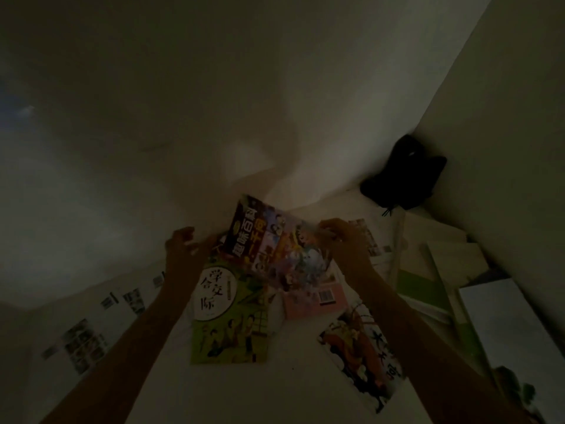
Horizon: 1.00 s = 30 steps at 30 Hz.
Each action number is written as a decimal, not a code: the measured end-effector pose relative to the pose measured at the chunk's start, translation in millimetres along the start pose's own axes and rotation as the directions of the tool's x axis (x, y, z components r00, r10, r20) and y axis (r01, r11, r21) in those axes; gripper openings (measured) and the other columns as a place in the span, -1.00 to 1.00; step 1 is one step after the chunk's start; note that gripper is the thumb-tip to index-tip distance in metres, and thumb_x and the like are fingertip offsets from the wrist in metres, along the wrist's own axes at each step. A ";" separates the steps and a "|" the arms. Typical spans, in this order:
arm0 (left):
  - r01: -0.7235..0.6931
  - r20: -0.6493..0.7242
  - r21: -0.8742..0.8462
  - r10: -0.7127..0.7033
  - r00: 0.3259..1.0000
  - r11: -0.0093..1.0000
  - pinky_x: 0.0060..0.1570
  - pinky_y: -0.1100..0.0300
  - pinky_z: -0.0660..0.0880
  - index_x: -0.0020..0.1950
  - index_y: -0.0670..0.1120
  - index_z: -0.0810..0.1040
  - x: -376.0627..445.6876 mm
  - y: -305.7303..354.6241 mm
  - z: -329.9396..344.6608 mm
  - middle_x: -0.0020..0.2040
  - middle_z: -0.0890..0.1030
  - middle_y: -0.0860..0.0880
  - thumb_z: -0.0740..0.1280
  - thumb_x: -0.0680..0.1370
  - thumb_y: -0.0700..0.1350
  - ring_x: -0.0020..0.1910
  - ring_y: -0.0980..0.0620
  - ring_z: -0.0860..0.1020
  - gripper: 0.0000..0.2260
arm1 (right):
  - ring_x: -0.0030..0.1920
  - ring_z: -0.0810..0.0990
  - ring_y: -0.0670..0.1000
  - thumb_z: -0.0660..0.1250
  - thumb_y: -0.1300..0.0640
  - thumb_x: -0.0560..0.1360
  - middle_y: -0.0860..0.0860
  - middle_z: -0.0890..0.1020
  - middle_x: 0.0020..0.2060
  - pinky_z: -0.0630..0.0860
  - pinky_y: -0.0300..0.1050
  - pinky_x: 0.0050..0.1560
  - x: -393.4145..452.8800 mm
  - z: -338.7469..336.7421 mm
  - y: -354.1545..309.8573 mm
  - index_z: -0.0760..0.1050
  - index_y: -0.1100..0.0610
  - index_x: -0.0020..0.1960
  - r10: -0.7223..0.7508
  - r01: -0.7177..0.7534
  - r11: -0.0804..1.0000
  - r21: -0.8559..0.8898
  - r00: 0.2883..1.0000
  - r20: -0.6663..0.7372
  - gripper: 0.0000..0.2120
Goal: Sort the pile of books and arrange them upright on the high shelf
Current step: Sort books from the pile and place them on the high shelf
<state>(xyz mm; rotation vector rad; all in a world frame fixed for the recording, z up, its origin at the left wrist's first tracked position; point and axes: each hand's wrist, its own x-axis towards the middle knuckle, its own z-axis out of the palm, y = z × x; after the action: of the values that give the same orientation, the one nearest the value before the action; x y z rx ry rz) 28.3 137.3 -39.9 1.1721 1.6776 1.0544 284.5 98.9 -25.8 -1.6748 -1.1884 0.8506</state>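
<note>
Books lie scattered flat across the white surface at frame centre and lower right; none upright, sorting barely begun. Right hand pinches the colourful book, lifted at centre. Left hand loosely curled beside it, grip empty. Green book flat below. No shelf visible.

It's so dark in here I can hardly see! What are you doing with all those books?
A person is sorting books spread flat on a white surface. The right hand pinches the edge of a colourful book and lifts it, tilted, above a green book and a pink book. The left hand hovers beside it with curled fingers, holding nothing. None stand upright yet.
</note>
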 end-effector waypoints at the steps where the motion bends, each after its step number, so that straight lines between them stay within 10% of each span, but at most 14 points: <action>1: 0.080 0.059 -0.006 -0.080 0.995 0.997 -0.01 0.12 0.40 0.30 -0.18 0.37 -4.8 -7.2 -2.9 0.19 0.41 -0.13 0.36 0.50 -0.12 0.10 -0.05 0.44 -0.59 | -0.31 0.51 -0.07 0.30 0.34 0.50 -0.01 0.54 -0.31 0.46 -0.22 -0.29 -3.9 2.4 6.0 0.56 0.25 -0.06 0.073 -0.071 0.995 0.067 0.997 -0.016 -0.92; 7: 0.558 0.272 -0.145 -0.509 0.817 0.817 -0.11 0.06 0.51 0.11 -0.15 0.41 -28.4 -58.4 -15.4 0.08 0.55 -0.18 0.29 0.56 -0.03 -0.09 -0.11 0.56 -0.76 | -0.42 0.59 0.09 0.25 0.46 0.47 0.23 0.55 -0.38 0.51 0.04 -0.30 -45.8 63.2 39.7 0.52 0.35 -0.24 0.548 -0.579 0.707 0.407 0.811 0.203 -0.84; 10: 0.507 0.214 -0.027 -0.490 0.845 0.862 -0.02 0.01 0.46 0.21 -0.23 0.44 -28.8 -68.1 -12.1 0.21 0.49 -0.26 0.32 0.54 -0.17 0.10 -0.22 0.51 -0.72 | -0.16 0.59 0.15 0.32 0.32 0.48 0.26 0.60 -0.11 0.57 -0.08 -0.27 -61.6 77.6 57.8 0.52 0.37 0.07 0.627 -0.638 0.750 -0.175 0.602 0.495 -0.81; 14: 0.359 0.236 0.252 -0.417 0.878 0.899 0.04 -0.03 0.50 0.08 -0.18 0.50 -27.1 -74.5 -9.9 0.12 0.54 -0.17 0.41 0.46 0.01 0.07 -0.18 0.54 -0.66 | -0.10 0.48 0.10 0.25 0.19 0.55 0.30 0.51 -0.01 0.52 0.02 -0.07 -42.1 67.0 78.2 0.48 0.34 0.07 0.521 -0.410 0.804 -0.432 0.835 0.177 -0.78; 17: 0.320 0.233 0.369 -0.420 0.877 0.873 -0.18 0.03 0.52 -0.07 -0.16 0.45 -29.9 -77.8 -6.0 -0.15 0.50 -0.11 0.45 0.42 0.01 -0.19 -0.06 0.51 -0.70 | 0.35 0.30 0.21 0.30 -0.06 0.52 0.22 0.27 0.38 0.36 0.08 0.26 -27.6 57.2 94.3 0.23 0.21 0.42 0.432 -0.387 0.723 -0.572 0.900 -0.064 -0.41; 23: 0.286 0.129 0.436 -0.373 0.919 0.854 -0.18 -0.01 0.52 0.02 -0.17 0.43 -44.8 -100.6 -8.0 -0.17 0.54 -0.16 0.42 0.47 -0.14 -0.25 -0.10 0.51 -0.76 | 0.52 -0.08 0.22 0.18 -0.33 0.47 0.16 -0.09 0.53 0.06 0.16 0.45 -50.7 86.8 112.9 -0.10 0.18 0.53 0.354 -0.151 0.599 -0.786 0.931 0.091 -0.10; 30: 0.286 0.058 0.499 -0.361 0.931 0.818 -0.16 -0.04 0.46 0.18 -0.32 0.38 -39.9 -102.3 -9.9 0.09 0.47 -0.36 0.46 0.43 -0.13 -0.06 -0.29 0.52 -0.54 | 0.49 -0.09 0.34 0.28 -0.15 0.51 0.21 -0.16 0.51 0.24 0.16 0.36 -33.1 92.5 94.5 -0.23 0.15 0.54 0.475 -0.209 0.605 -0.768 0.869 0.137 -0.11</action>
<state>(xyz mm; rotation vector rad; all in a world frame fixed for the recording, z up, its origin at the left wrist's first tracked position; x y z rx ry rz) 0.0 75.0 -126.3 1.1715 1.9936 0.3234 224.6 78.5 -146.5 -2.5807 -1.6018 0.9858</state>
